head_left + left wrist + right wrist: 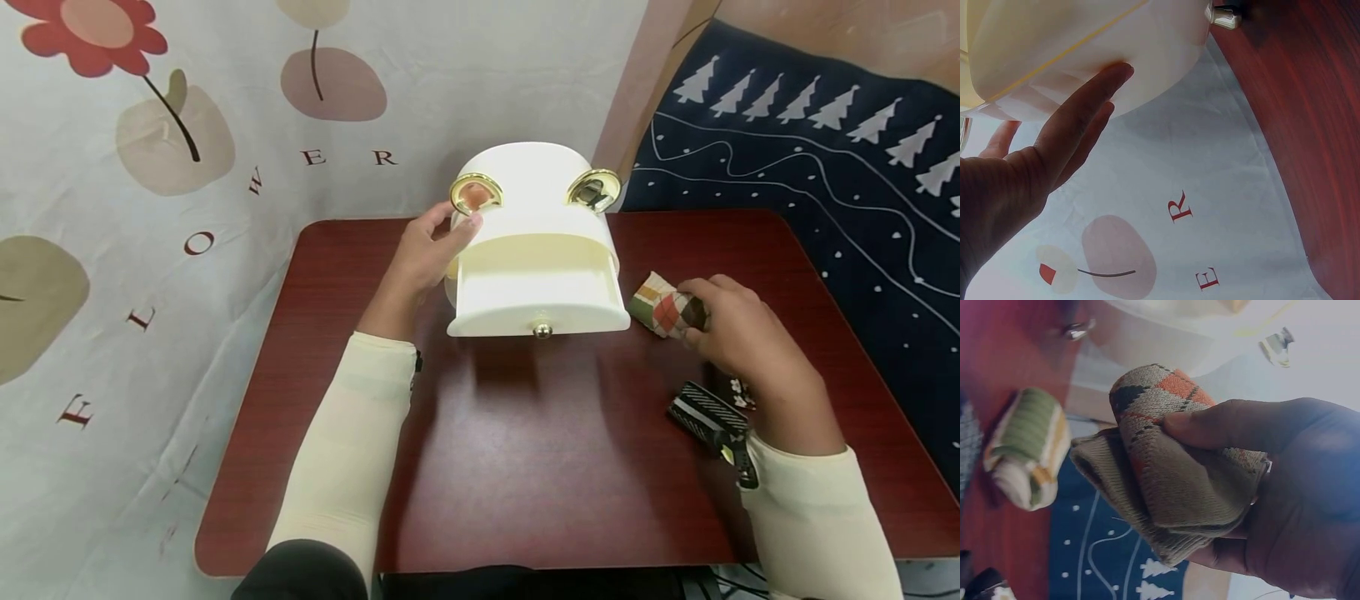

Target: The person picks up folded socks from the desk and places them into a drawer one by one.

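Observation:
A white rounded storage box (pixel 525 179) stands at the back of the table, with two gold-rimmed round pieces near its top. Its front drawer (pixel 536 292) is pulled out and has a small gold knob. My left hand (pixel 431 254) rests on the box's left side, its straight fingers (pixel 1088 103) along the wall and the thumb near one gold rim. To the right of the drawer, my right hand (pixel 742 329) pinches a folded pair of argyle socks (pixel 1166 450), with the thumb across the knit and the brown cuffs hanging out.
A rolled green-striped sock bundle (pixel 1029 447) lies on the dark red table (pixel 517 483). Near my right wrist are a black-and-grey striped bundle (pixel 705 412) and a small floral item (pixel 741 393). A printed white cloth (pixel 247 83) hangs behind, a navy tree-patterned cloth (pixel 847 208) at right.

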A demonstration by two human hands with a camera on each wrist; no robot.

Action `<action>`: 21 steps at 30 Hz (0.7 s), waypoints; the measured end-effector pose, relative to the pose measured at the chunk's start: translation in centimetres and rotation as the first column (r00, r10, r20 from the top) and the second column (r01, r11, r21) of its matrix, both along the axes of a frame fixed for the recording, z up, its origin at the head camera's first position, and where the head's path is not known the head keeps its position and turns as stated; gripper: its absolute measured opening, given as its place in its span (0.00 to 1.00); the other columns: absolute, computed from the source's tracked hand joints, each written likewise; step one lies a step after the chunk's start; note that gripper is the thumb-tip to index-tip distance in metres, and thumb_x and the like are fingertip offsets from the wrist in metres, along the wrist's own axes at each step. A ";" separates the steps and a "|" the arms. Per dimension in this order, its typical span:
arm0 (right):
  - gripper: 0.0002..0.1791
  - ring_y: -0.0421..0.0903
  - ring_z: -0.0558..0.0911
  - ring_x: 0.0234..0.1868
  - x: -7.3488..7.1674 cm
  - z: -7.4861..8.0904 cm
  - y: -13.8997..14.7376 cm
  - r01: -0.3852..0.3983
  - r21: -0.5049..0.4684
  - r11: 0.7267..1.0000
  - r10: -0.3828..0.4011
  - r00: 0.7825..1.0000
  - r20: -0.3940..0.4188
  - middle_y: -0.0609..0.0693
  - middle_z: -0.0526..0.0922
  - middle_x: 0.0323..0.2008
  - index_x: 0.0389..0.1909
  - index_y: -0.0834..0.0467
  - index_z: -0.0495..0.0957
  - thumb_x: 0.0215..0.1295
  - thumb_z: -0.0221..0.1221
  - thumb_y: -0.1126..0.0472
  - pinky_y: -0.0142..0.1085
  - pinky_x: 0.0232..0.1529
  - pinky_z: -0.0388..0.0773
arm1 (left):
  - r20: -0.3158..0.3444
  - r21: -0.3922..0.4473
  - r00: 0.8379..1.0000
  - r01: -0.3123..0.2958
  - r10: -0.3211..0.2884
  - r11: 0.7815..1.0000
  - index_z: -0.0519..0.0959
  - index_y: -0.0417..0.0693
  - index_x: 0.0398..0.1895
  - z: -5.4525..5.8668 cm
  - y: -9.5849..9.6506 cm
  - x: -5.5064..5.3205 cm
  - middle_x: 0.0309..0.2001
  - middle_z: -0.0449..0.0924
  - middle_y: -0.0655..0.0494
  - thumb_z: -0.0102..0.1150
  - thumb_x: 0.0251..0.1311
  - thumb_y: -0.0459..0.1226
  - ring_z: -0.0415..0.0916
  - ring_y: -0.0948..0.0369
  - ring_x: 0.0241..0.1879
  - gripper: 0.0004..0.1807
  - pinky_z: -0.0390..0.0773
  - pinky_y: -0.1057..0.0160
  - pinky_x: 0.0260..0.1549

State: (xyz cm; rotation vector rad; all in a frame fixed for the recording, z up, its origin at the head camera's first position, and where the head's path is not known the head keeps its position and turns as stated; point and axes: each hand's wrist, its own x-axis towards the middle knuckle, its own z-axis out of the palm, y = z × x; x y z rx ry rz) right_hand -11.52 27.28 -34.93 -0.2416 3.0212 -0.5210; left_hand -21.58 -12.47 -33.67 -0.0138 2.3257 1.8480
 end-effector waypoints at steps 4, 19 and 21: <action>0.31 0.67 0.79 0.48 0.3 1.1 -0.5 0.001 -0.020 1.000 -0.003 0.998 -0.066 0.67 0.78 0.55 0.71 0.63 0.76 0.67 0.70 0.65 0.65 0.47 0.79 | 0.006 -0.016 1.000 -0.005 0.006 1.000 0.74 0.61 0.79 0.1 0.0 0.0 0.72 0.75 0.49 0.66 0.73 0.57 0.82 0.54 0.56 0.34 0.83 0.54 0.56; 0.35 0.63 0.75 0.51 0.7 5.2 -3.2 0.022 -0.140 0.990 -0.054 0.971 -0.231 0.66 0.78 0.59 0.73 0.63 0.70 0.66 0.70 0.70 0.59 0.47 0.76 | 0.000 -0.005 1.000 -0.001 0.001 1.000 0.73 0.59 0.80 -0.1 0.0 0.0 0.72 0.76 0.48 0.66 0.74 0.56 0.82 0.54 0.58 0.34 0.83 0.55 0.56; 0.34 0.61 0.75 0.48 0.7 5.6 -3.6 0.029 -0.142 0.989 -0.063 0.969 -0.241 0.65 0.78 0.56 0.72 0.63 0.70 0.66 0.70 0.70 0.55 0.43 0.75 | 0.004 -0.008 1.000 0.002 -0.002 1.000 0.73 0.59 0.80 -0.1 0.0 -0.1 0.73 0.75 0.48 0.66 0.74 0.56 0.82 0.54 0.59 0.35 0.83 0.54 0.57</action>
